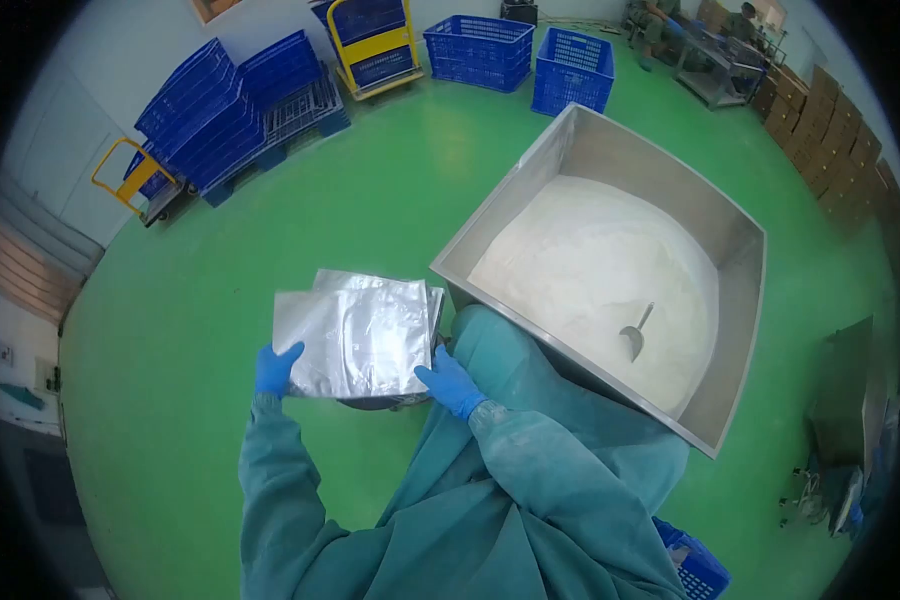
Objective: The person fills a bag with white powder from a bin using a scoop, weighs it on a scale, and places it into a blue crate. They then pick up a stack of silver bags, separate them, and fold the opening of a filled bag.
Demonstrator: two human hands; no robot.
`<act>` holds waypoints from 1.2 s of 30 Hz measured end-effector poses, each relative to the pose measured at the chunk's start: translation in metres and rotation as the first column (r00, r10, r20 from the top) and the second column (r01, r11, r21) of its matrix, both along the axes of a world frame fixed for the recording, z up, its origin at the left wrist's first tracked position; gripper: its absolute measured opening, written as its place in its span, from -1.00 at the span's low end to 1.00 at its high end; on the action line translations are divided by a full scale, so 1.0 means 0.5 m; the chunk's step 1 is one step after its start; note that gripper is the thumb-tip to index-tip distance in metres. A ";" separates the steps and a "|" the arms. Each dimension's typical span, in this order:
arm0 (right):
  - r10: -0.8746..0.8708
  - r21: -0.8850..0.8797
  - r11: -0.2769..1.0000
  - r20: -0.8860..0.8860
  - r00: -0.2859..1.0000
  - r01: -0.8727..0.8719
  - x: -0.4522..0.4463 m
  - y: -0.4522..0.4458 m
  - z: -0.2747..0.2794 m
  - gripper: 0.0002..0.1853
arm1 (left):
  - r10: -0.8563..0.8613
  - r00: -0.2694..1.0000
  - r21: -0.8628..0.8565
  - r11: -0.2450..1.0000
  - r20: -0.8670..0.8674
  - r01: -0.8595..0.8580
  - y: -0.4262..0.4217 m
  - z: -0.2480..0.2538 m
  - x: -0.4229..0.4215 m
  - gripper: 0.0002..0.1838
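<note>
Starting at our fingertips: our left hand (278, 369) has its thumb laid over the left edge of a silver foil bag (355, 340), pinching it, with the other fingers mostly hidden by the bag. Our right hand (452, 385) has its thumb at the near right corner and a finger angled up along the right side, in a loose V; we can't tell how hard it grips, if at all.

The bag lies flat in front of us, left of our knees, its long axis running roughly left to right across our body. No telling which edge is the mouth. More foil bags (436, 296) peek out underneath at the far and right edges, a bit out of line with the top sheet.

Pose-wise, our left forearm reaches almost straight ahead in its teal sleeve (280, 460), while the right forearm slants in from the lower right, across our lap.

Just to our right sits a big metal bin (660, 165) of white powder (590, 250), with a metal scoop (637, 333) stuck in it, handle aimed away from us. Beyond the green floor (210, 320) are 2 blue crates (478, 55) side by side, next to a yellow-handled cart (373, 47).
</note>
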State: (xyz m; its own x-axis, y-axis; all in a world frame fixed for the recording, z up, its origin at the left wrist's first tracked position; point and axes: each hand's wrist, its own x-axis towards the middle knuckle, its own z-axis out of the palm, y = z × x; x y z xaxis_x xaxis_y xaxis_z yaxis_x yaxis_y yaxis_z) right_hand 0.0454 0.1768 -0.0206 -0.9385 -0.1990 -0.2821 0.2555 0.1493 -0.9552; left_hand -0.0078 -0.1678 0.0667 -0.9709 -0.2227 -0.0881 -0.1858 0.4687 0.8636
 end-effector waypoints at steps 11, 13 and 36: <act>0.055 -0.246 0.969 0.166 0.985 -0.013 -0.007 0.026 0.075 -0.03 | 0.143 0.913 0.177 0.981 -0.382 -0.079 0.087 0.276 0.228 -0.59; -0.312 -0.235 0.938 -0.241 0.919 0.256 -0.007 0.028 0.075 -0.18 | 0.154 0.888 0.234 0.971 -0.433 -0.054 0.072 0.256 0.225 -0.50; -0.033 -0.017 0.999 -0.148 0.988 0.030 0.227 0.289 0.533 -0.72 | -0.581 0.703 0.017 0.766 -0.411 0.643 0.564 0.191 -0.029 -0.57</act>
